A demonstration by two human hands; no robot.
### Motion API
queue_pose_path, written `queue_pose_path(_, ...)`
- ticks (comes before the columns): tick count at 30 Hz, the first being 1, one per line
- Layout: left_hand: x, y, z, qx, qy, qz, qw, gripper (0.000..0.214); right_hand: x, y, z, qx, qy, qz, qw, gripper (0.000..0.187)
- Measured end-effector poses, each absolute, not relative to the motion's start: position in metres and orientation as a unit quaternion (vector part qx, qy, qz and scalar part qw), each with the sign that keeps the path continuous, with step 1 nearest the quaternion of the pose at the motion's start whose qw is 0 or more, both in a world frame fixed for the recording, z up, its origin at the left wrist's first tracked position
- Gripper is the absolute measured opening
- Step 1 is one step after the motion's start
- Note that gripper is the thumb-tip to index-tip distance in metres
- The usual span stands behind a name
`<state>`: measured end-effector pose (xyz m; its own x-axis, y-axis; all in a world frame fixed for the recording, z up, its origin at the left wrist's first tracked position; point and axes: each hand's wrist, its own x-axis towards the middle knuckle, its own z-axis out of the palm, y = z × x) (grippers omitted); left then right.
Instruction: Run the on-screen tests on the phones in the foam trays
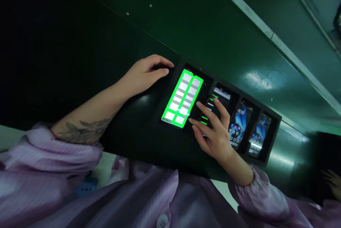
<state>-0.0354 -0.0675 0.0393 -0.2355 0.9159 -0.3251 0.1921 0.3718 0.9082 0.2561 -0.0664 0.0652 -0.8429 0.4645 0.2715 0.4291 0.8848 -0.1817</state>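
Observation:
Several smartphones lie face up in the slots of a black tray (274,128). The leftmost smartphone (183,96) glows with a green grid over white and grey blocks. My right hand (217,134) hovers by its lower right edge, fingers apart and holding nothing; I cannot tell whether a fingertip touches the screen. Partly beneath that hand is a second smartphone (222,96) with a dark screen and green and white text boxes. My left hand (146,73) rests by the tray's upper left corner, empty, with thumb and fingers apart.
Two more smartphones, one showing 6:16 (239,123) and one at the far right (259,134), display home screens. A dark green panel (202,25) rises behind the tray, with a pale metal strip (245,7) across it. Another person's hand (331,178) shows at the right edge.

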Motion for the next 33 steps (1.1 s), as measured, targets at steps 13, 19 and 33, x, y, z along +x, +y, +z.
queue_pose_path(13,-0.039,-0.065,0.022,0.447,0.671,0.404,0.433,0.032,0.22,-0.049,0.045,-0.239,-0.959,0.084,0.13,0.026)
queue_pose_path(19,-0.039,-0.064,0.023,0.457,0.667,0.401,0.431,0.031,0.2,-0.047,0.048,-0.247,-0.96,0.109,0.075,0.031)
queue_pose_path(33,-0.04,-0.065,0.025,0.458,0.669,0.393,0.434,0.032,0.238,-0.043,0.051,-0.268,-0.949,0.061,0.158,0.027)
